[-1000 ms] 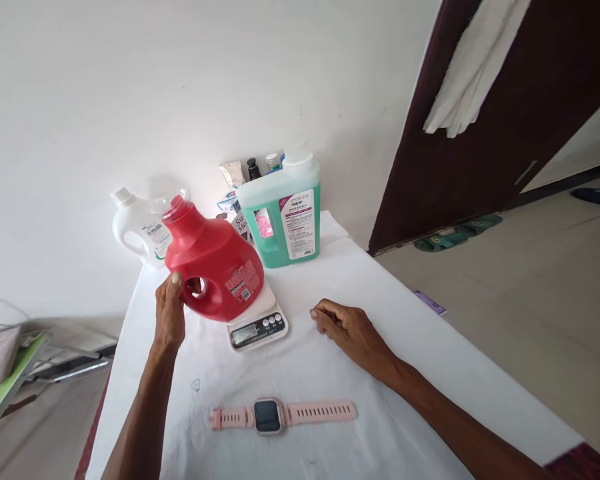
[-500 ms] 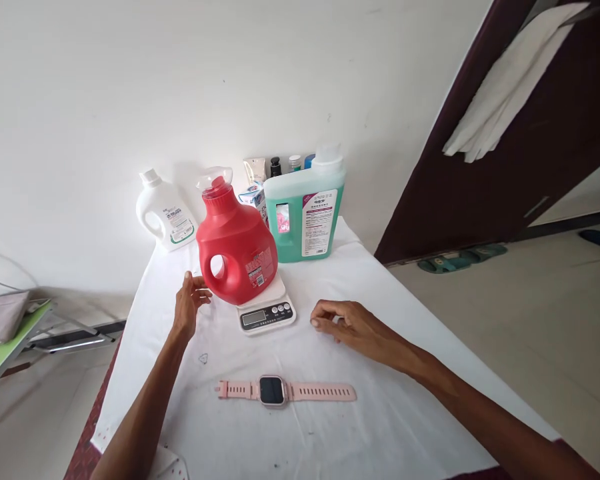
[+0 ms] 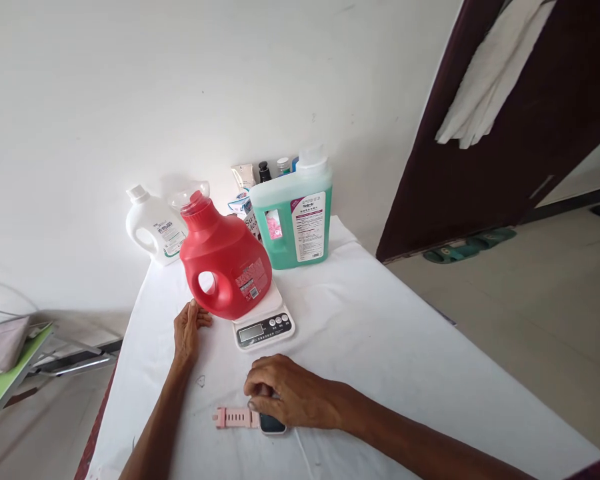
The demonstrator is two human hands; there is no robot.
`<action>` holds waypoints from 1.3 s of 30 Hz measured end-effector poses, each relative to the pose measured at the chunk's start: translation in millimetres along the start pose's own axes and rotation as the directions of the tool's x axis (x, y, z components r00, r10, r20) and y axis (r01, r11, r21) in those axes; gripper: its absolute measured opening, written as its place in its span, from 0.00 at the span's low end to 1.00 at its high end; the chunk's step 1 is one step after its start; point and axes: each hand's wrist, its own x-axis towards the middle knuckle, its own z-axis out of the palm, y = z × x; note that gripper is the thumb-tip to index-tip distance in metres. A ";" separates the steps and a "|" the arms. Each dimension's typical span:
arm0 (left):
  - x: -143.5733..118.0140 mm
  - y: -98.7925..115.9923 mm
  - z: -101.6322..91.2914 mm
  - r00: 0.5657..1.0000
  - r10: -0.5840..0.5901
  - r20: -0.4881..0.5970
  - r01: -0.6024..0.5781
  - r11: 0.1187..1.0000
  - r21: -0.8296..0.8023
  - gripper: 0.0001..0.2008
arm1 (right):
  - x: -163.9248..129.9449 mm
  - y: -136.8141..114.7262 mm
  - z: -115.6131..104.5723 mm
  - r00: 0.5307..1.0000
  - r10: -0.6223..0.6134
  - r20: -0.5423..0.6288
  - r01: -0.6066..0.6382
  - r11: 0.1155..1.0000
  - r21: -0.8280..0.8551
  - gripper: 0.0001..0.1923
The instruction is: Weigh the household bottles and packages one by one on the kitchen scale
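A pink-strapped smartwatch (image 3: pixel 272 425) lies flat on the white cloth, its right strap hidden under my right hand (image 3: pixel 295 393). That hand is curled over the watch, thumb and fingers closed in at its upper edge. My left hand (image 3: pixel 187 330) rests on the cloth beside a large red detergent jug (image 3: pixel 225 260), fingers loosely apart and holding nothing. The jug stands on a white kitchen scale (image 3: pixel 265 330), leaning slightly left, with a clear cap on top. The scale's display shows no readable figures.
Behind the scale stands a green liquid jug (image 3: pixel 285 247), with a white detergent bottle (image 3: pixel 157 230) at the back left. Small bottles and packets sit along the wall. A green-topped stand (image 3: pixel 17 373) is left of the table (image 3: pixel 380 360); slippers (image 3: pixel 470 248) lie by the door.
My right hand has moved left and toward me, from beside the scale to over the smartwatch. My left hand stays near the red jug. The camera view has shifted a little.
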 end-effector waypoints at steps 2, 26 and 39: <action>0.1 0.6 0.3 1.000 0.005 0.011 -0.005 1.000 0.013 0.29 | 3.9 -0.6 4.8 0.999 -0.011 0.044 0.013 0.999 -0.053 0.02; 1.8 -0.3 -1.2 0.999 0.017 0.051 -0.021 0.997 0.074 0.29 | -11.0 19.3 5.8 0.968 0.153 -0.200 -0.072 0.930 0.361 0.14; 8.3 35.9 7.4 0.987 0.115 -0.111 -0.123 0.990 -0.070 0.31 | -9.2 26.1 -8.3 0.992 0.028 -0.124 0.012 0.950 0.311 0.10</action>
